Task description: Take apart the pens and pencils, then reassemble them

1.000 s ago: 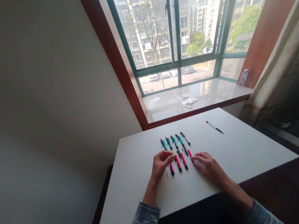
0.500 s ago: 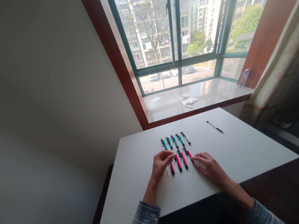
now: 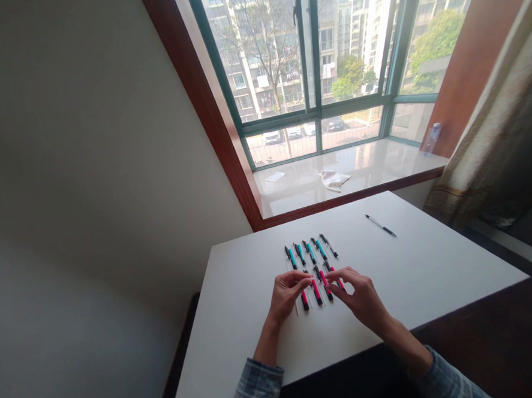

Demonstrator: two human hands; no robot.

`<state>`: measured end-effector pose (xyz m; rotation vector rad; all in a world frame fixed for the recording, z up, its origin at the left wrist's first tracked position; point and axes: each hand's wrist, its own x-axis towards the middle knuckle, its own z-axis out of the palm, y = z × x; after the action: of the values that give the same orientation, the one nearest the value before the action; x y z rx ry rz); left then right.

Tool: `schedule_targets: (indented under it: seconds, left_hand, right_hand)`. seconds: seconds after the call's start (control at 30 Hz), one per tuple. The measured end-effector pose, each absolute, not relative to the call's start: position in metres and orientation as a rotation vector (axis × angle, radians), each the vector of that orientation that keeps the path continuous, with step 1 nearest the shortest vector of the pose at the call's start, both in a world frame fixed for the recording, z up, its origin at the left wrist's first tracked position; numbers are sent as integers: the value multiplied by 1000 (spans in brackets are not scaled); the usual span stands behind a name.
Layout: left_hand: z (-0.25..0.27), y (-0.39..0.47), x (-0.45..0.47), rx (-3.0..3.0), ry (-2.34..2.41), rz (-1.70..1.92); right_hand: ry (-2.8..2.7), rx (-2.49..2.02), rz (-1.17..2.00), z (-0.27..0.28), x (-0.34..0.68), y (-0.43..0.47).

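My left hand (image 3: 283, 295) hovers over the left part of a row of pink pen barrels (image 3: 317, 295), thumb and forefinger pinched. My right hand (image 3: 361, 294) is held close beside it, its thumb and forefinger bent together above the right part of that row. Whatever sits between the fingertips of either hand is too small to make out. Black pen pieces and thin pale refills lie among the pink barrels, partly covered by my hands. Behind them is a row of teal pen barrels (image 3: 292, 258) with black parts.
One pen (image 3: 380, 225) with a dark grip lies apart at the right on the white table (image 3: 450, 266). Past the table's far edge, a crumpled white cloth (image 3: 334, 180), a paper (image 3: 274, 177) and a clear bottle (image 3: 432, 139) rest on the windowsill. A wall rises on the left.
My right hand has moved left from the rightmost pink barrel and come up next to my left hand. The left hand stays nearly in place, still pinched.
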<state>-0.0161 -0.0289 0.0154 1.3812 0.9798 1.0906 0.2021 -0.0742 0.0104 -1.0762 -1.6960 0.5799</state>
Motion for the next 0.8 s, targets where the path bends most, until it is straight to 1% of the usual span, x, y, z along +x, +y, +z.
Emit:
schedule_targets:
  seconds: [0.17, 0.27, 0.43, 0.53, 0.63, 0.8]
  left_hand:
    - [20, -32, -13, 1333, 896, 1067]
    - [21, -33, -12, 1323, 888, 1073]
    - [22, -34, -12, 1358, 907, 1077]
    - [23, -33, -12, 1371, 901, 1069]
    - [23, -32, -12, 1379, 920, 1069]
    - [19, -29, -15, 1355, 1008, 1145]
  right_hand:
    - [-1601, -1032, 665, 20, 177, -68]
    - [-1548, -1031, 718, 18, 174, -65]
    - [-1430, -1007, 908, 11, 173, -62]
    - [-1430, -1009, 947, 11, 172, -60]
    - [-1500, -1023, 867, 13, 178, -55]
    - [-1690, -1083, 510, 10, 210, -35]
